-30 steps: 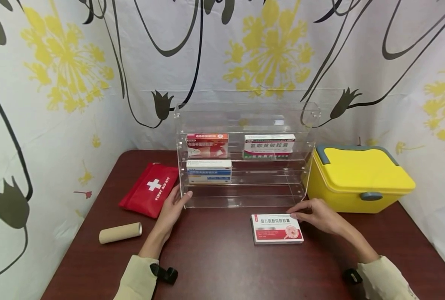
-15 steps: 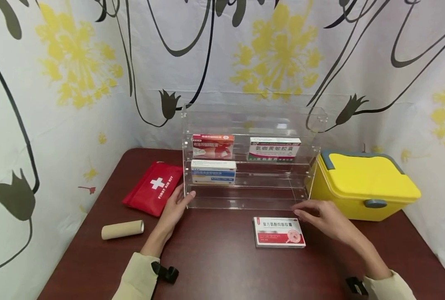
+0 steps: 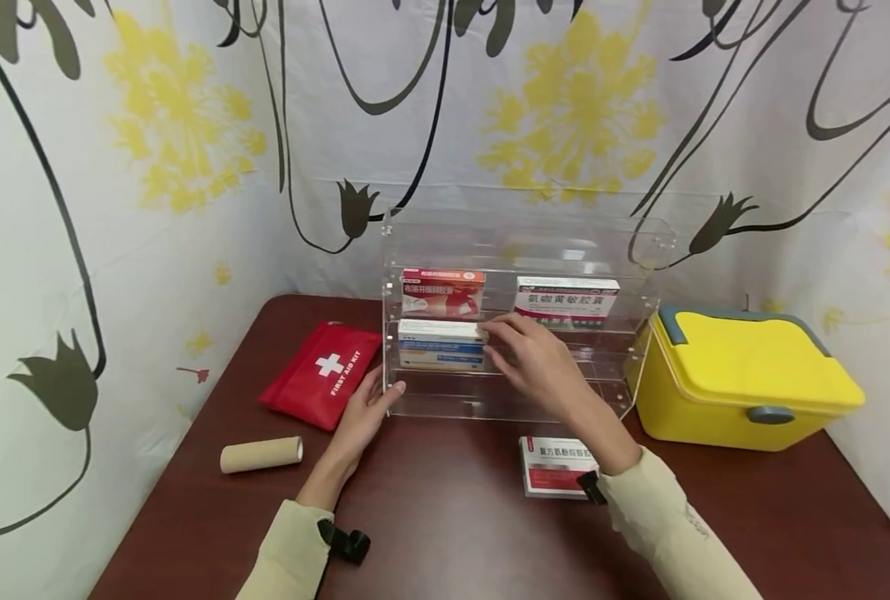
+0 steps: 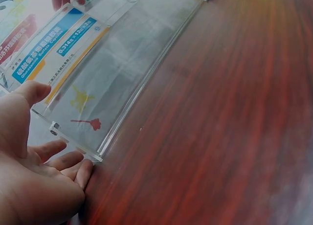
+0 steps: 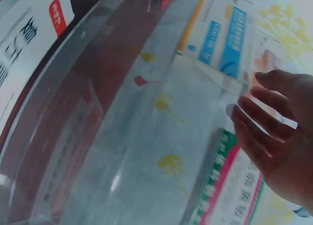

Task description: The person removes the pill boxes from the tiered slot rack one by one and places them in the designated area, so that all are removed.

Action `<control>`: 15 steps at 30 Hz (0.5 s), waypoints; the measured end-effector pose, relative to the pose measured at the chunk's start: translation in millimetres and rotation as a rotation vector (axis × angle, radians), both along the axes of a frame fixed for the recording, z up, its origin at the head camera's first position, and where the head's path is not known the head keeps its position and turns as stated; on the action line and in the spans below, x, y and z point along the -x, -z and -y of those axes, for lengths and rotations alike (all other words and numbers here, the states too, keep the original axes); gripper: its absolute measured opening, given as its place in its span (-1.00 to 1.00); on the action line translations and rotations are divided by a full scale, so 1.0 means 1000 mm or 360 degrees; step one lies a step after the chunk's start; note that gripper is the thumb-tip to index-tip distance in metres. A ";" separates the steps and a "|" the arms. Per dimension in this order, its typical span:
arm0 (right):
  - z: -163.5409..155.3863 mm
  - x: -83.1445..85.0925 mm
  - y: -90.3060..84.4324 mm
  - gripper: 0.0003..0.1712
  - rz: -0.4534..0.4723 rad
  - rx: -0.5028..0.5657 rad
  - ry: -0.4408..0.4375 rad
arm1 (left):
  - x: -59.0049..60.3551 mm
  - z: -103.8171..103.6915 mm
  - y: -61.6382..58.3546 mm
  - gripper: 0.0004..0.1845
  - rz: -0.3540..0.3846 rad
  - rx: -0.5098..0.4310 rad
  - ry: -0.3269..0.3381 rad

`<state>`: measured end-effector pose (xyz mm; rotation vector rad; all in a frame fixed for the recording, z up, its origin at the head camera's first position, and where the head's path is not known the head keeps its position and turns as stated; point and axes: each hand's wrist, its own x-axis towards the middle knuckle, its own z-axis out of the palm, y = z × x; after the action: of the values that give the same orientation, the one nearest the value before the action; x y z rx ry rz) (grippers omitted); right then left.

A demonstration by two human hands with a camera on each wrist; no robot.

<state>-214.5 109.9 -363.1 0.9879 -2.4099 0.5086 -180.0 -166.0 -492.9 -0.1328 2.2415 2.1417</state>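
A clear acrylic display rack (image 3: 452,407) stands on the table in the head view. My left hand (image 3: 366,412) grips its left side panel, thumb in front and fingers outside. My right hand (image 3: 538,367) is at the right end of a white-and-blue medicine box (image 3: 441,346) on the middle tier; in the right wrist view its loosely bent fingers hold nothing. One tier up are a red medicine box (image 3: 442,293) and a white-and-green medicine box (image 3: 567,300). A white-and-red medicine box (image 3: 553,467) lies flat on the table, partly hidden by my right forearm.
A red first aid pouch (image 3: 325,371) lies left of the rack, with a cardboard tube (image 3: 261,454) nearer me. A yellow lidded case (image 3: 752,367) stands close to the rack's right side. Patterned cloth (image 3: 445,142) hangs behind the table.
My right hand has left the rack's lower right corner and moved left and up to the white-and-blue medicine box. My left hand stays on the side panel. The head view has shifted slightly.
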 end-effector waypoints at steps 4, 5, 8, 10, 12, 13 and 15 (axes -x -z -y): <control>0.008 0.006 0.006 -0.69 -0.0029 0.0058 -0.0003 | 0.003 -0.002 0.000 -0.19 0.0010 -0.0003 0.0013; 0.009 0.007 0.007 -0.70 -0.0015 0.0097 -0.0017 | 0.003 -0.002 -0.001 -0.20 0.0017 -0.0004 0.0014; 0.012 0.010 0.008 -0.76 0.0027 0.0217 -0.0083 | 0.004 0.000 -0.002 -0.18 0.0019 -0.0013 0.0014; 0.013 0.012 0.009 -0.78 0.0059 0.0280 -0.0121 | 0.004 0.000 -0.001 -0.18 0.0022 -0.0014 0.0013; 0.013 0.014 0.009 -0.79 0.0103 0.0324 -0.0152 | 0.004 0.001 0.000 -0.19 0.0015 -0.0012 0.0008; 0.013 0.016 0.010 -0.79 0.0129 0.0343 -0.0167 | 0.003 0.001 0.000 -0.21 0.0012 -0.0011 0.0006; 0.013 0.017 0.009 -0.78 0.0185 0.0373 -0.0187 | 0.002 0.001 0.001 -0.24 0.0009 -0.0009 -0.0005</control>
<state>-231.3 97.4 -372.2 1.0242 -2.3332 0.8909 -181.6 -166.9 -494.0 -0.1419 2.2334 2.1466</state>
